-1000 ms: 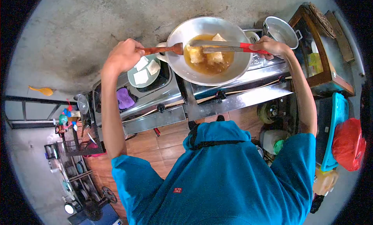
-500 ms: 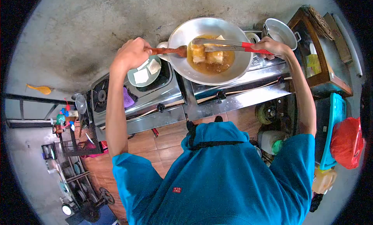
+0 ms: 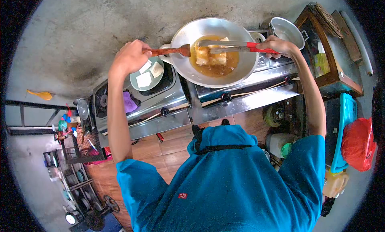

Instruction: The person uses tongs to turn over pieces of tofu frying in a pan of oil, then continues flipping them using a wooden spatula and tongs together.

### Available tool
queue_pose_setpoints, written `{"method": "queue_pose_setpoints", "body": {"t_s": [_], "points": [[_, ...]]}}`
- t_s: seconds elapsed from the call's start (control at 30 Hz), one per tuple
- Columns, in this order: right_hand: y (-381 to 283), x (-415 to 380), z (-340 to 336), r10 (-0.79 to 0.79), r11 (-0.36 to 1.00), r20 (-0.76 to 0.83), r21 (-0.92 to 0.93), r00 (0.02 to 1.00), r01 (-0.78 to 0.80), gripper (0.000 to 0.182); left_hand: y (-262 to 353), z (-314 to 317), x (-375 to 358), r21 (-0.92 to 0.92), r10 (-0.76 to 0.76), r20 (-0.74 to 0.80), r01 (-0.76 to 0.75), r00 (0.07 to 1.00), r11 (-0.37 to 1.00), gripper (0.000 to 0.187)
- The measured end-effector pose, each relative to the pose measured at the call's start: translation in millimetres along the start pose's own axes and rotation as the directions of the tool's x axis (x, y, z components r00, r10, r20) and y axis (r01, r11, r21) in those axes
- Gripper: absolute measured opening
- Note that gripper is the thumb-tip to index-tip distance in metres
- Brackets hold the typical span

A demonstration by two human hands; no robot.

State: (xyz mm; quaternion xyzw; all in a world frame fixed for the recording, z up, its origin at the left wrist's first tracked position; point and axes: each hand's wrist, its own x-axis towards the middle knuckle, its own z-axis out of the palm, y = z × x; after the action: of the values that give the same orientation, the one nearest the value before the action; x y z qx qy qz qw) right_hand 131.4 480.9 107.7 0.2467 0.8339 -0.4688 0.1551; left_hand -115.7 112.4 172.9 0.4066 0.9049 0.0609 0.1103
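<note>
My left hand [image 3: 130, 57] is closed around the handle of a wooden spatula [image 3: 172, 51], whose flat end lies over the left inner wall of a wide metal wok [image 3: 184, 70]. My right hand [image 3: 276, 46] grips red-handled metal tongs [image 3: 234, 46], reaching in from the right with their arms apart over the food. Pale golden blocks of what looks like tofu [image 3: 218, 59] sit in bubbling brown oil [image 3: 218, 71] at the wok's middle. Below my left wrist, a pale green plate [image 3: 138, 84] holds several white blocks [image 3: 143, 79].
The wok sits on a metal gas stove [image 3: 240, 93]. A purple cloth [image 3: 130, 102] lies on the stove's left part. To the right are an empty-looking metal pot [image 3: 286, 31], a wooden cabinet [image 3: 341, 77] and a red bag [image 3: 358, 143]. A dish rack [image 3: 76, 184] stands lower left.
The spatula has drawn back left, from the oil's edge onto the wok wall. The tongs stay over the food blocks, which sit closer together.
</note>
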Motion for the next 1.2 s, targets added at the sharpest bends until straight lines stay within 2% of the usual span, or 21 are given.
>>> {"method": "queue_pose_setpoints", "body": {"t_s": [0.2,0.33,0.47,0.67,0.83,0.97,1.2], "points": [[11.7,19.4,10.2,-0.015,0.998,-0.074,-0.054,0.997,0.011,0.039,-0.7,3.0,0.6,-0.001,-0.012,-0.003,0.012,1.0,1.0,0.025],[4.3,9.5,3.2,-0.044,0.999,0.012,0.014,0.999,0.043,0.039,-2.1,2.5,-1.3,-0.002,-0.015,0.001,0.015,1.0,1.0,0.025],[2.7,7.3,0.6,-0.029,0.997,-0.009,0.067,1.0,0.029,0.038,-1.3,2.3,-1.9,0.025,0.004,-0.006,-0.003,1.0,1.0,0.027],[6.6,13.6,7.5,-0.043,0.999,-0.02,-0.016,0.999,0.043,0.037,-2.0,1.5,-2.5,0.015,-0.014,-0.035,0.015,0.999,1.0,0.025],[-2.6,-7.8,-1.3,-0.049,0.997,-0.042,0.064,0.998,0.051,0.037,2.2,-5.5,-10.9,-0.016,-0.016,-0.019,0.016,1.0,1.0,0.03],[-1.8,-9.1,-5.5,-0.036,0.997,-0.055,0.06,0.998,0.039,0.037,-1.7,-5.9,-10.5,-0.021,-0.03,-0.029,0.03,0.999,0.999,0.03],[5.0,10.9,14.7,-0.017,0.996,-0.073,-0.094,0.997,0.01,0.04,-4.7,-12.7,-17.7,-0.027,0.015,-0.105,-0.018,0.994,0.999,0.028]]}}
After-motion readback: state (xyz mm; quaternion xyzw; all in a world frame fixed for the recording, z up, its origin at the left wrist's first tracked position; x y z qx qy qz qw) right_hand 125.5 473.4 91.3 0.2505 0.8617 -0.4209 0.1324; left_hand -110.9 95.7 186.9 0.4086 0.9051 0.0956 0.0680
